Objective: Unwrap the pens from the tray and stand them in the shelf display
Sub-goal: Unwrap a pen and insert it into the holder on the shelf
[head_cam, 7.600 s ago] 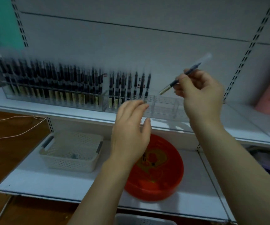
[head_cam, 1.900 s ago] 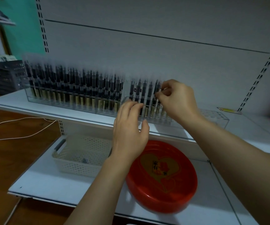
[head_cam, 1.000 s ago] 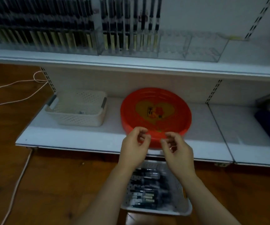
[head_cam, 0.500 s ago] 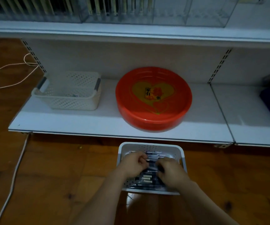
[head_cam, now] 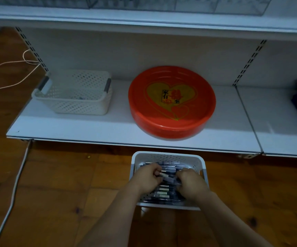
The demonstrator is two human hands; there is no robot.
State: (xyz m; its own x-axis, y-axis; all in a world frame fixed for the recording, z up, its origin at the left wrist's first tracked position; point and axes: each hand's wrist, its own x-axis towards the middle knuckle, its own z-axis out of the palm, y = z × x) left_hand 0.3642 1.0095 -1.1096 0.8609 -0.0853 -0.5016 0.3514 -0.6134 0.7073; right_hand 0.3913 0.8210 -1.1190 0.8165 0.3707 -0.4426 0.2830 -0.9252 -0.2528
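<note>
1. Both forearms are reaching forward and down from the bottom edge, converging over a white perforated tray [head_cam: 168, 156] sitting on the wooden floor [head_cam: 55, 184].
2. The left hand [head_cam: 146, 177] is curling its fingers around one end of a wrapped pen [head_cam: 168, 178]; the right hand [head_cam: 190, 182] is pinching the other end, knuckles up. The pen is lying crosswise between them, just above the pile.
3. More pens [head_cam: 162, 194] are lying sideways in the tray, dark barrels with pale bands; no print on them is readable.
4. A pale cable [head_cam: 13, 191] is running along the floor at the left.
5. Beyond the tray, the lower shelf [head_cam: 90, 129] is carrying a cream basket [head_cam: 76, 104] at left and a red round dish [head_cam: 171, 129] at centre.
6. The dish is showing a yellow heart with black and red Chinese characters, too small to read reliably.
7. Farthest up, the top shelf [head_cam: 144, 16] is bearing the clear display [head_cam: 215, 6], only its base showing.
</note>
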